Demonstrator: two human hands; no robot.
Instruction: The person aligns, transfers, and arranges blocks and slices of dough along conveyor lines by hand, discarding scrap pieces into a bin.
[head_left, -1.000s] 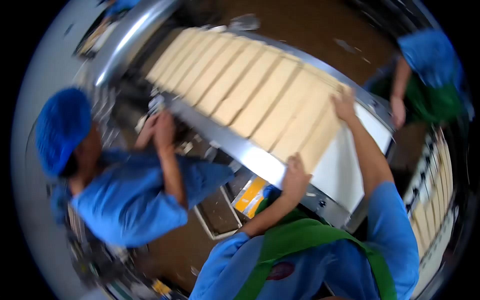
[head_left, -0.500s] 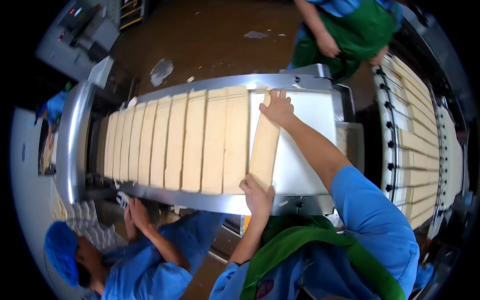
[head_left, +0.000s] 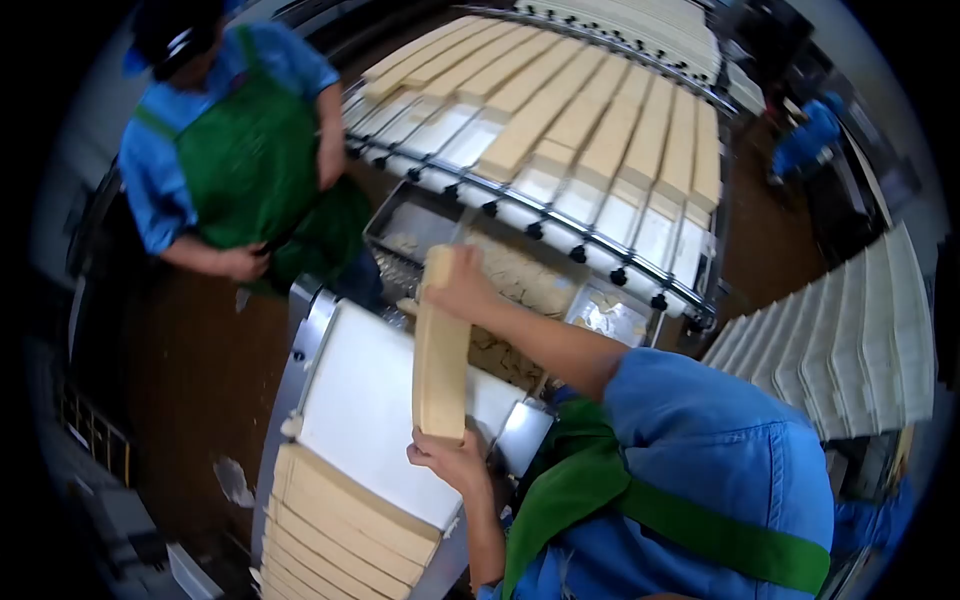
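Note:
A long pale-yellow slab, like a thick strip of dough (head_left: 440, 350), is held lengthwise between my two hands, above the end of a white conveyor belt (head_left: 360, 400). My right hand (head_left: 462, 288) grips its far end and is slightly blurred. My left hand (head_left: 455, 462) is closed around the near end, fingers and thumb at its bottom edge. Behind them on the same belt, a row of similar slabs (head_left: 345, 520) lies side by side. Ahead, more slabs (head_left: 570, 100) rest on a second, wider conveyor with thin cords across its white surface.
Between the conveyors sit metal trays (head_left: 525, 265) holding pale scraps. Black rollers (head_left: 535, 230) line the far conveyor's edge. A co-worker in a green apron (head_left: 250, 160) stands at the left, hands low. White ridged panels (head_left: 830, 330) stand at the right; another person (head_left: 808, 140) is farther back.
My view has turned right toward the wide conveyor. Both hands have lifted the slab from beside the row and carried it to the belt's end.

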